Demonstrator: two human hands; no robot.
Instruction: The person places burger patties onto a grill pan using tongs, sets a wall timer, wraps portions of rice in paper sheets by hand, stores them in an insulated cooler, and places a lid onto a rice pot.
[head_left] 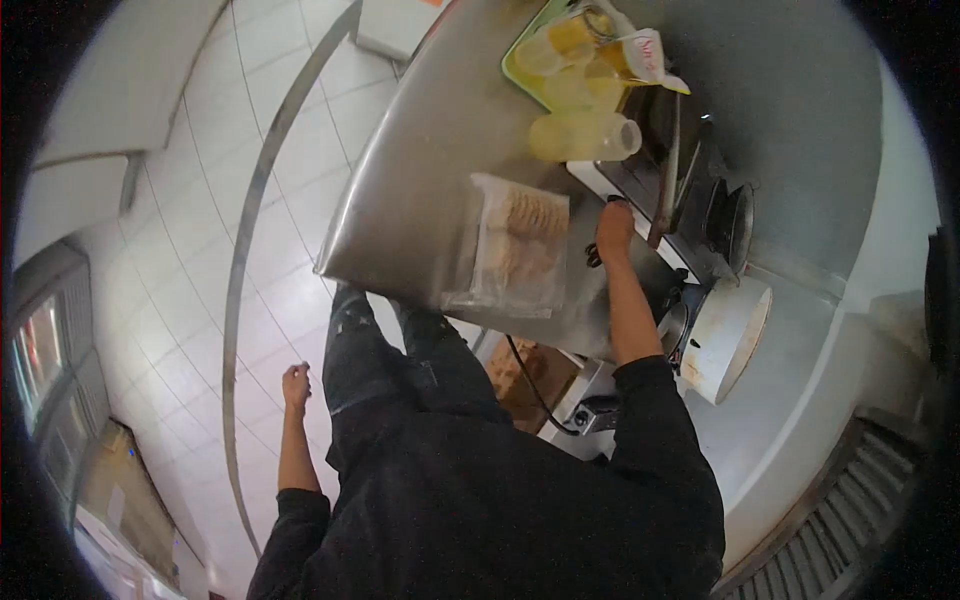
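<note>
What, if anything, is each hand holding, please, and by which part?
The right hand seems closed around a small dark object, too unclear to name or tell which part is gripped. The left hand hangs with nothing visible in it.

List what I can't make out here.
Head view:
Black looped object: partly hidden by the right hand.
Green-rimmed tray: cut off by the top edge.
Lettering on the pouch: too small, blurred.
Left hand: too small to tell whether it holds anything.
</note>
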